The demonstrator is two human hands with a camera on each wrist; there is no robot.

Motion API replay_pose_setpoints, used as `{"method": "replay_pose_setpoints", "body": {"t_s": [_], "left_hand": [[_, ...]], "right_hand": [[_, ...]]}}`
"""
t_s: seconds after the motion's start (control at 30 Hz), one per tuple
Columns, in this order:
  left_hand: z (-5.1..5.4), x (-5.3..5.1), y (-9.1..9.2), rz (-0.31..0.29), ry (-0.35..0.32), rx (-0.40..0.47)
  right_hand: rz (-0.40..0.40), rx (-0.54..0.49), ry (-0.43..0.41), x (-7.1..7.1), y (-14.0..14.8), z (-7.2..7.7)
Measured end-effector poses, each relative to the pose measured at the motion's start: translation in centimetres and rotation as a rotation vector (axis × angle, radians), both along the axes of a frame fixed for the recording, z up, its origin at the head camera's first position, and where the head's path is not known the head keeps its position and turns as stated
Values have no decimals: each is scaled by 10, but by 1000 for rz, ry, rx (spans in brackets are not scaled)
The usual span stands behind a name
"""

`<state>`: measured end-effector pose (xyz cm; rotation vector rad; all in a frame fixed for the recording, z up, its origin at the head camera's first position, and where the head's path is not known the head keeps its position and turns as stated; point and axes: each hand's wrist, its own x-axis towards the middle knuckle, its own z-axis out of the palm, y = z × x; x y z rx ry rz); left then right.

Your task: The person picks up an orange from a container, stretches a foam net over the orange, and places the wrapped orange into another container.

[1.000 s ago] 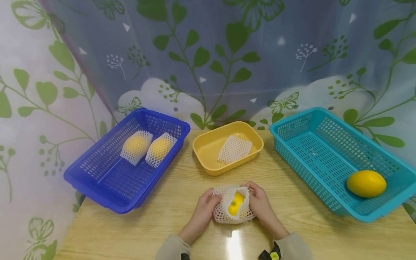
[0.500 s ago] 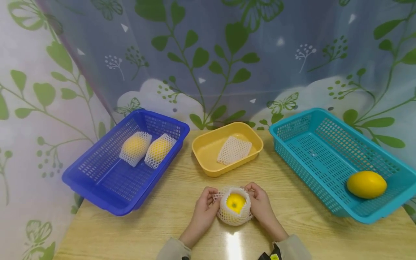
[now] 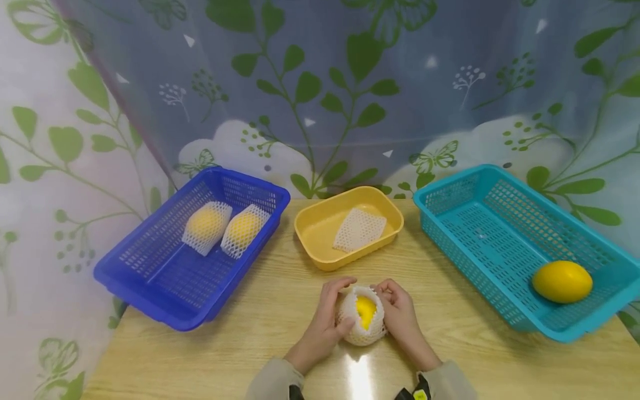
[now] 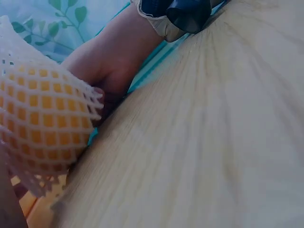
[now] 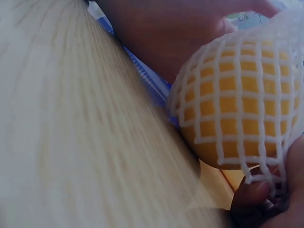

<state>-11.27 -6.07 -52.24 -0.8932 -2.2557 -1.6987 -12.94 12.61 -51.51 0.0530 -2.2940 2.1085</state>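
A yellow fruit (image 3: 367, 312), its kind not certain, sits inside a white foam net sleeve (image 3: 356, 336) just above or on the table, with the sleeve's open end toward the head camera. My left hand (image 3: 324, 326) holds the sleeved fruit from the left, thumb on the near side and fingers on the far side. On the right, my right hand (image 3: 398, 315) pinches the sleeve's edge. In the right wrist view the net (image 5: 237, 102) is stretched over the fruit, with its strands between the right fingers (image 5: 254, 192). The left wrist view shows the netted fruit (image 4: 45, 114) from the side.
At left, a blue basket (image 3: 150, 303) holds two netted yellow fruits (image 3: 206, 223). A yellow tray (image 3: 312, 244) with a flat foam net (image 3: 360, 229) stands at the back middle. A teal basket (image 3: 480, 266) at right holds one bare yellow fruit (image 3: 562, 282).
My left hand has let go of the net's left edge and moved right, round the fruit. The sleeve has turned and drawn in around it. The right hand has hardly moved.
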Motion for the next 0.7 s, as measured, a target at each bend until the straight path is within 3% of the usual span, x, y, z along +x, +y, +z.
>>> {"method": "replay_pose_setpoints", "body": {"t_s": [0.2,0.43,0.57,0.7], "left_hand": [[2,-1,2,-54,34,-141],[3,2,3,12,-128,-202],[5,3,2,33,-193,-250],[7,2,1,44,-203,-286]], "right_hand": [[-15,-6,14,1,-2,3],[-26,10,38,0,-2,1],[-44,105,70,-1,-1,1],[-64,226,101,-2,1,1]]}}
